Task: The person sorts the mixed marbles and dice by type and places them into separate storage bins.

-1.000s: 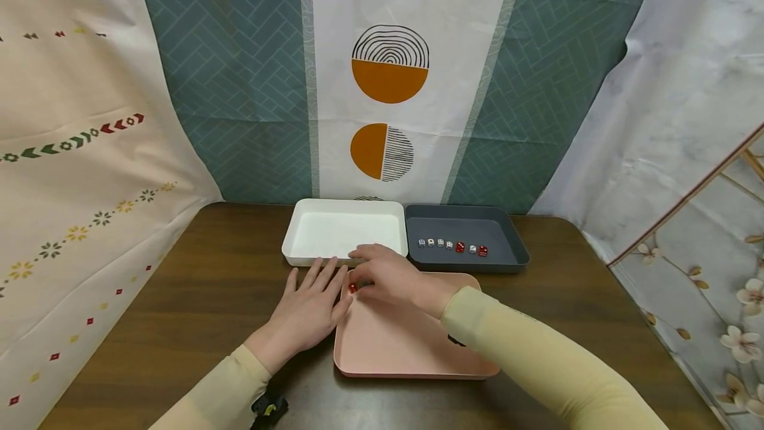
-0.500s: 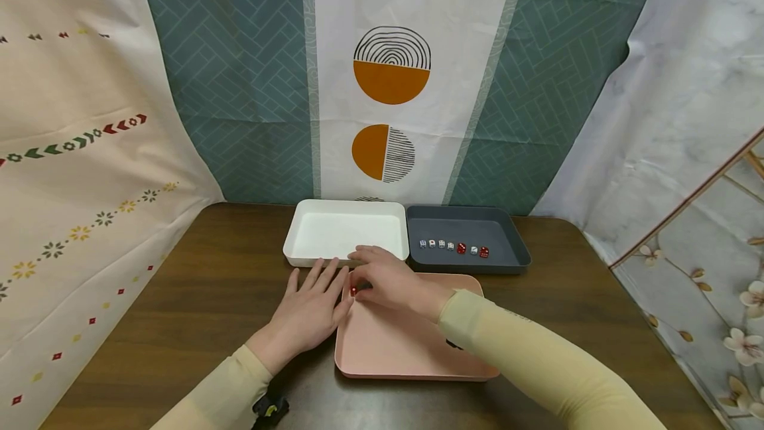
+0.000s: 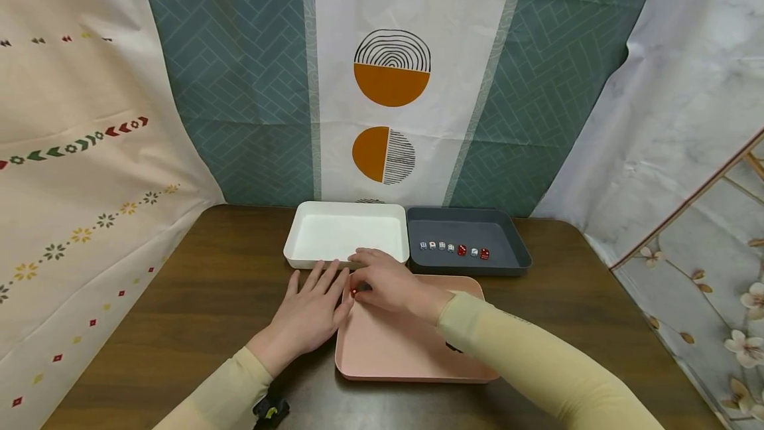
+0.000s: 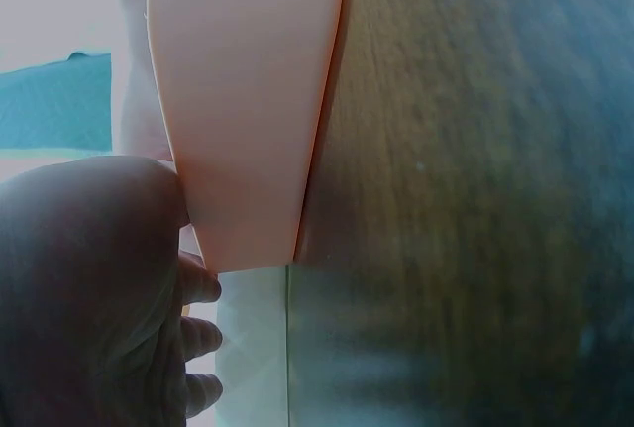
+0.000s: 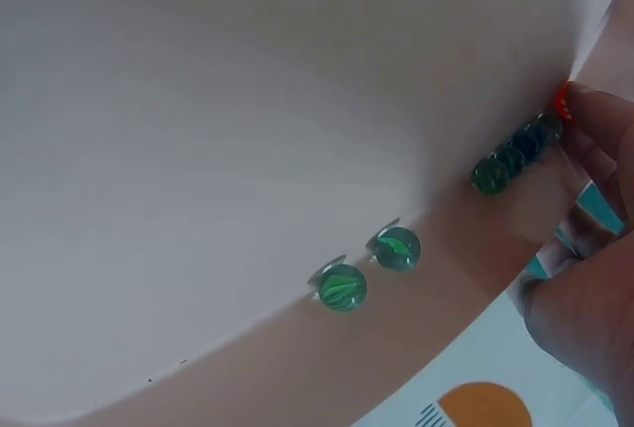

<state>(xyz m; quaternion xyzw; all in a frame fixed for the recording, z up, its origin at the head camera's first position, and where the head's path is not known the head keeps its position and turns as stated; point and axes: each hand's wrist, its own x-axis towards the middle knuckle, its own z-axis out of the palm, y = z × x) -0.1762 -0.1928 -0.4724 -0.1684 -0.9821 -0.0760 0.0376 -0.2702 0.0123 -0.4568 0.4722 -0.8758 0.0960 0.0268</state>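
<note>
My right hand point(image 3: 388, 285) reaches into the far left corner of a pink tray point(image 3: 412, 350), thumb and index finger pinching a small red die point(image 3: 353, 292). In the right wrist view the red die point(image 5: 563, 101) shows at the fingertips, at the end of a row of glass marbles point(image 5: 491, 175) along the tray wall. Two more marbles with green swirls, one point(image 5: 342, 287) beside the other point(image 5: 397, 248), sit farther along that wall. My left hand point(image 3: 307, 318) lies with fingers spread and straight at the tray's left rim, its fingertips near the white tray.
Behind the pink tray stand a white tray point(image 3: 346, 234) and a dark grey tray point(image 3: 471, 221), side by side. A row of white dice point(image 3: 442, 245) and red dice point(image 3: 462, 251) lies in the grey one. All rest on a wooden table point(image 3: 197, 310) before hanging cloths.
The right thumb and index finger have closed in on the red die, which has shifted slightly in the corner. My left hand stays in place at the rim.
</note>
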